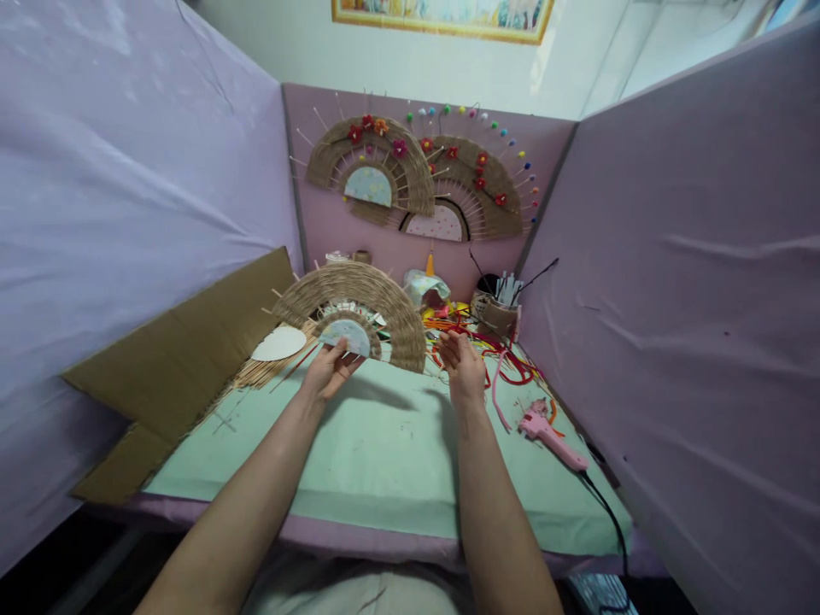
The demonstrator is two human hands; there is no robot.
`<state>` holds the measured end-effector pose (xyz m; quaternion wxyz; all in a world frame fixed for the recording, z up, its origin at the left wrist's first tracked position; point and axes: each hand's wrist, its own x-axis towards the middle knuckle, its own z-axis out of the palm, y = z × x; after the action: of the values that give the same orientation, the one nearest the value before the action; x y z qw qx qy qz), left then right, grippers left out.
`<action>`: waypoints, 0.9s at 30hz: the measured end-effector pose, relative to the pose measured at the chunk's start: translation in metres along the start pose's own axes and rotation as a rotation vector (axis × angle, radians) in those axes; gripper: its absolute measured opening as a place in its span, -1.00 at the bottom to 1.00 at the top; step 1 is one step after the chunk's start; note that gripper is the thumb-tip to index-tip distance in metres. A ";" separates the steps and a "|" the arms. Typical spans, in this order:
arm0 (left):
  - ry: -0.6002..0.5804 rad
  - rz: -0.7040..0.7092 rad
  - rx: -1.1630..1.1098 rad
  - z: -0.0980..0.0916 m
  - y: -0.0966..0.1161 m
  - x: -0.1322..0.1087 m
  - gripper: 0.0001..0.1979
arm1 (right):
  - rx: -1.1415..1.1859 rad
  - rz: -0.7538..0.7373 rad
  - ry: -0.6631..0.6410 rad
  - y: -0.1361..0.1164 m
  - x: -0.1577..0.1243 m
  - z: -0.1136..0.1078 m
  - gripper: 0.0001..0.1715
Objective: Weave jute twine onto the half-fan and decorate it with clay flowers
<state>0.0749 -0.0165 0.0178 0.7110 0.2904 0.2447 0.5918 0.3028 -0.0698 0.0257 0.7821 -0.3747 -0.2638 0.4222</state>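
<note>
Two bare hands in the head view, both above a mint-green tablecloth point(384, 461). In the left hand point(330, 367), a half-round twine-woven fan point(377, 289), clamped at the lower edge of its pale-blue patterned half-disc point(346, 336), with the thumb on the near face and most fingers out of sight behind. Held clear of the cloth, tilted down toward the right hand point(462, 367), with slim stick ends poking out on the side away from that hand. At the right hand, just beyond the fan's lower end, a loose curl of fingers, with nothing visible in their grasp and no visible contact with the fan. To the right of the right hand, a tangle of red pipe cleaners point(526, 374); nearer, a pink hot-glue gun point(554, 440). Beyond and left of the left hand, a white leaf-shaped cutout point(280, 343). Well beyond both hands, a flower-trimmed fan point(413, 175) overlapping another on the pink panel. Judging by the plain twine, probably at a step of handling and checking the undecorated fan. For the next move, would call for a steady left pinch, with right fingers free to support the unsupported end.
</note>
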 end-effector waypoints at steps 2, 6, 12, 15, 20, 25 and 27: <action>0.067 0.000 -0.098 -0.002 0.002 0.003 -0.88 | -0.059 0.017 0.019 0.004 0.002 -0.001 -0.49; 0.112 -0.026 -0.213 -0.004 0.003 0.007 -0.89 | -0.239 0.026 -0.071 0.014 0.000 0.002 -0.49; 0.142 -0.019 -0.266 -0.002 0.003 0.008 -0.86 | -0.366 -0.030 -0.159 0.018 -0.004 0.004 -0.48; 0.138 -0.001 -0.262 -0.001 0.003 0.007 -0.85 | -0.360 -0.026 -0.212 0.017 -0.007 0.006 -0.51; 0.091 0.044 -0.223 -0.002 -0.001 0.006 -0.82 | -0.342 0.000 -0.182 0.019 -0.011 0.009 -0.54; 0.065 0.071 -0.230 0.000 -0.005 0.005 -0.78 | -0.355 -0.004 -0.134 0.022 -0.009 0.008 -0.57; 0.051 0.072 -0.224 0.001 -0.006 0.005 -0.77 | -0.331 -0.041 -0.107 0.024 -0.007 0.007 -0.45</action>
<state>0.0800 -0.0128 0.0142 0.7107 0.2026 0.1844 0.6479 0.2832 -0.0645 0.0100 0.7031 -0.4698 -0.3787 0.3763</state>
